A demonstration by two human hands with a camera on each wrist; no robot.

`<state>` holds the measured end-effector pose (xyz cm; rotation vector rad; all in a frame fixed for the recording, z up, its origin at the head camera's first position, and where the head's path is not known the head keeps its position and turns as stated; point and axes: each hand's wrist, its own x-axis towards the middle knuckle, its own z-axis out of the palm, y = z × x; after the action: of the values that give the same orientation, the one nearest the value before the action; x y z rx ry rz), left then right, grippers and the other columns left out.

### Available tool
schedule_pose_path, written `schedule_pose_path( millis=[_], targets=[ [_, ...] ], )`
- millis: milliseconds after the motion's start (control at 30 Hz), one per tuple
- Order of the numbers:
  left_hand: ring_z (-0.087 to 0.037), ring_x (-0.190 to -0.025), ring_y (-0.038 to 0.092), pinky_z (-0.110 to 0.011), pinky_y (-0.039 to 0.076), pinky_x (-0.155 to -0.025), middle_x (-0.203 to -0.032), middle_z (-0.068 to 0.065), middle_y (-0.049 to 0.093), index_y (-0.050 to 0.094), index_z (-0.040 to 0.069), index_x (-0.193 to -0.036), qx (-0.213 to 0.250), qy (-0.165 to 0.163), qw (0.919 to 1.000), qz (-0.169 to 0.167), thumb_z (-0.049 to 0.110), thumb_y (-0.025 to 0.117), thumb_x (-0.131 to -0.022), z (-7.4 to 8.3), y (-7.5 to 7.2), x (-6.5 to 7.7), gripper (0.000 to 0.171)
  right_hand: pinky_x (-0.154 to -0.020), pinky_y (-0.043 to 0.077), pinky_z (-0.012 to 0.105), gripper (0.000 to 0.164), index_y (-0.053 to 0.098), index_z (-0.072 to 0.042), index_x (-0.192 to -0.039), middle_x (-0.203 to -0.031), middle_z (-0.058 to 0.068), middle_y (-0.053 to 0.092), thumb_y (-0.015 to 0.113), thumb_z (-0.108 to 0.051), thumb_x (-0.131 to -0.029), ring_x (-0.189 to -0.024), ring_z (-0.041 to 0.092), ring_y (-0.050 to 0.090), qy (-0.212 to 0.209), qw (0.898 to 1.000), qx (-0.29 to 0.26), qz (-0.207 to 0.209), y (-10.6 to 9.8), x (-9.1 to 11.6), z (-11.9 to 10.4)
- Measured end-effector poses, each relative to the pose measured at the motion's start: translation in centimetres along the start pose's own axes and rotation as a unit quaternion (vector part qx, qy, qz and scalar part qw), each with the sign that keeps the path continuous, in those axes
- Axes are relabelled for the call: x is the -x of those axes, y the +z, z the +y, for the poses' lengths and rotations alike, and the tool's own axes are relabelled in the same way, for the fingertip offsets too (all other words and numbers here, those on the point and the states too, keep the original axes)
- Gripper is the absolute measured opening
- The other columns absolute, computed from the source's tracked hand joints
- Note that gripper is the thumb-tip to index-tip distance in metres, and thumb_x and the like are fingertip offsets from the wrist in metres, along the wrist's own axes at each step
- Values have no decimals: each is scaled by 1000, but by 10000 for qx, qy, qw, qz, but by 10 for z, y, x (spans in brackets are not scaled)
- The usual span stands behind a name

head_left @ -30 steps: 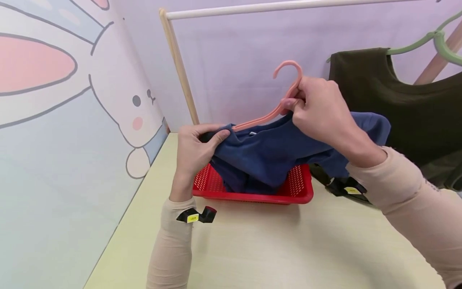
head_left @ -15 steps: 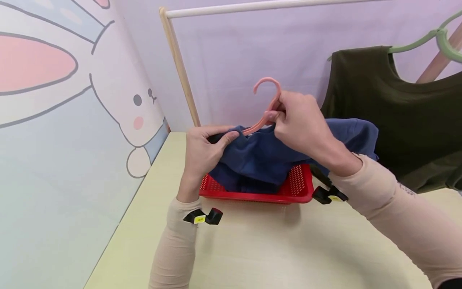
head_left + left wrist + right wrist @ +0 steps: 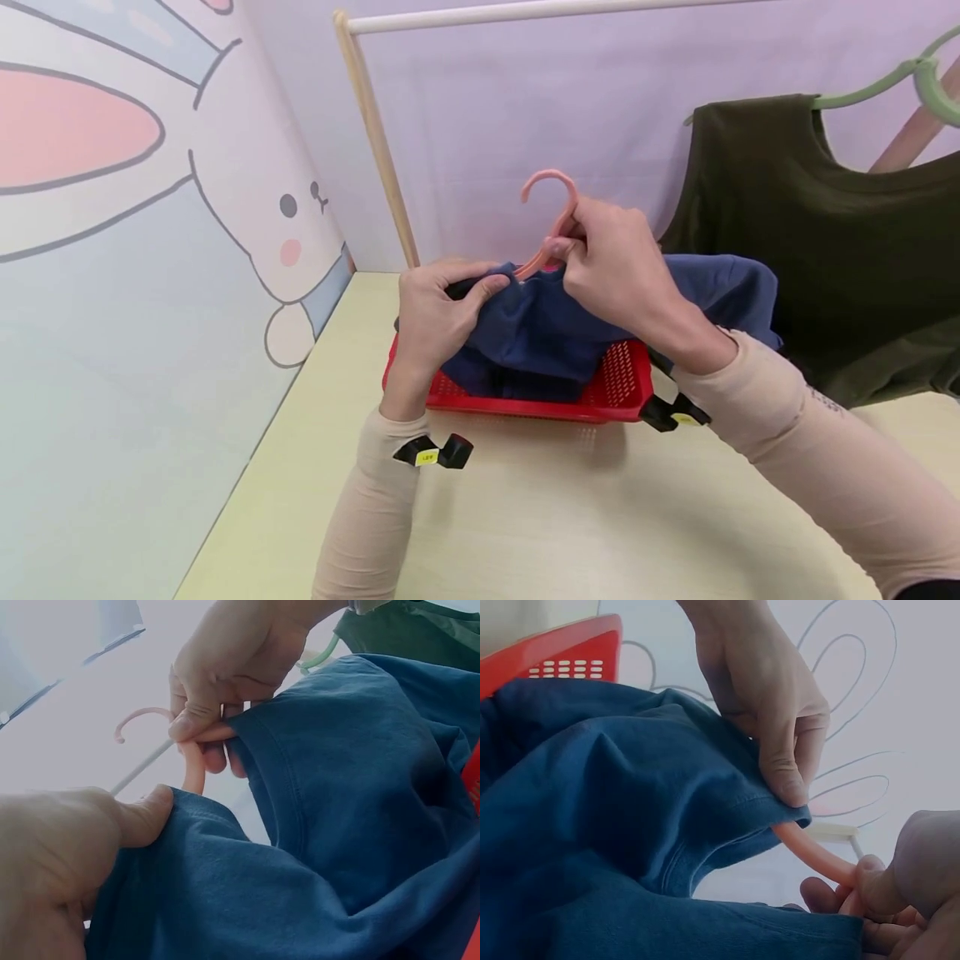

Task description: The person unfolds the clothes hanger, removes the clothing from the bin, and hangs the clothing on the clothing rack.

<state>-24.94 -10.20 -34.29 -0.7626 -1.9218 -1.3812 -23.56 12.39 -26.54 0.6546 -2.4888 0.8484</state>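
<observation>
A navy-blue shirt (image 3: 540, 333) hangs bunched between my hands, its lower part down in a red plastic basket (image 3: 517, 407). My left hand (image 3: 433, 317) pinches the neckline edge at the left shoulder between thumb and fingers. With my right hand (image 3: 618, 262) I grip a pink clothes hanger (image 3: 574, 190) just below its hook, which points up and left. One arm of the hanger runs into the left shoulder of the shirt (image 3: 630, 795) and is covered there. In the left wrist view, the other arm of the hanger (image 3: 193, 771) slips under the cloth.
A rack with a white rail (image 3: 525, 12) and wooden post (image 3: 375, 142) stands behind. On the right hangs a dark green top (image 3: 810, 225) on a green hanger (image 3: 870, 93). A rabbit-painted wall (image 3: 112, 333) borders the pale table (image 3: 525, 517) on the left.
My right hand has moved left and down with the pink hanger, so less of its arm shows outside the neckline. My left hand has shifted slightly right, still pinching the shirt.
</observation>
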Motion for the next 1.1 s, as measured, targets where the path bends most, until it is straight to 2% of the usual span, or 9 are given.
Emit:
schedule_pose_path(
  millis=[100, 167, 300, 400, 500, 600, 800, 967, 1100],
  targets=[
    [-21, -96, 83, -36, 66, -90, -103, -9, 86, 90, 5, -108, -185, 38, 9998, -59, 13, 94, -92, 0, 0, 1, 19, -81, 67, 50, 13, 75, 2, -114, -100, 15, 80, 65, -1, -107, -83, 27, 75, 51, 10000, -51, 6, 2, 2, 1],
    [-22, -98, 82, -37, 65, -91, -105, -9, 86, 90, 7, -111, -613, 98, 9980, -116, 18, 95, -92, 0, -2, 2, 23, -83, 67, 50, 12, 74, 2, -115, -101, 16, 80, 67, -1, -107, -84, 27, 75, 122, 9999, -109, 51, 2, 3, 2],
    [-28, -102, 77, -45, 59, -95, -111, -9, 85, 88, 10, -120, -1652, 144, 9859, -236, 33, 97, -89, -2, -10, 2, 40, -85, 66, 50, 11, 74, 2, -115, -102, 16, 79, 69, -2, -107, -85, 28, 74, 266, 9992, -227, 199, 0, 7, 5],
    [-30, -108, 72, -50, 56, -97, -118, -9, 84, 86, 12, -126, -1965, -57, 9795, -429, 39, 98, -87, -4, -20, 3, 49, -83, 64, 45, 10, 74, 1, -115, -101, 15, 80, 69, -5, -108, -85, 27, 74, 294, 9986, -278, 331, -2, 9, 8],
    [-28, -113, 73, -49, 58, -102, -123, -8, 83, 85, 13, -128, -1897, -331, 9788, -694, 37, 95, -91, -6, -31, 2, 46, -77, 58, 32, 10, 74, -1, -114, -99, 14, 80, 69, -8, -109, -85, 25, 75, 320, 9980, -309, 451, -6, 10, 10],
    [-26, -108, 78, -46, 63, -99, -117, -9, 84, 87, 11, -122, -1727, -448, 9808, -787, 31, 90, -97, -8, -38, 2, 32, -72, 52, 22, 11, 75, -2, -114, -98, 13, 80, 70, -11, -110, -86, 24, 75, 382, 9974, -380, 485, -9, 12, 11],
    [-26, -88, 78, -43, 64, -83, -98, -12, 84, 87, 6, -103, -1553, -360, 9862, -451, 22, 89, -98, -11, -41, 3, 17, -80, 56, 15, 12, 79, -7, -114, -100, 8, 81, 75, -16, -108, -87, 17, 76, 165, 9969, -698, 316, -18, 11, 12],
    [-26, -84, 77, -35, 61, -79, -95, -12, 83, 87, 5, -100, -1374, -463, 9892, -229, 21, 89, -97, -11, -44, 2, 16, -81, 58, 17, 17, 82, -14, -119, -106, 1, 83, 80, -22, -105, -89, 10, 77, 36, 9973, -730, 114, -31, 11, 20],
    [-27, -82, 76, -25, 55, -76, -92, -13, 82, 87, 4, -99, -1309, -560, 9898, -50, 20, 90, -97, -12, -49, 0, 16, -83, 57, 13, 21, 83, -17, -122, -107, 1, 84, 85, -23, -102, -90, 5, 76, 51, 9985, -544, 36, -43, 15, 29]
  ],
)
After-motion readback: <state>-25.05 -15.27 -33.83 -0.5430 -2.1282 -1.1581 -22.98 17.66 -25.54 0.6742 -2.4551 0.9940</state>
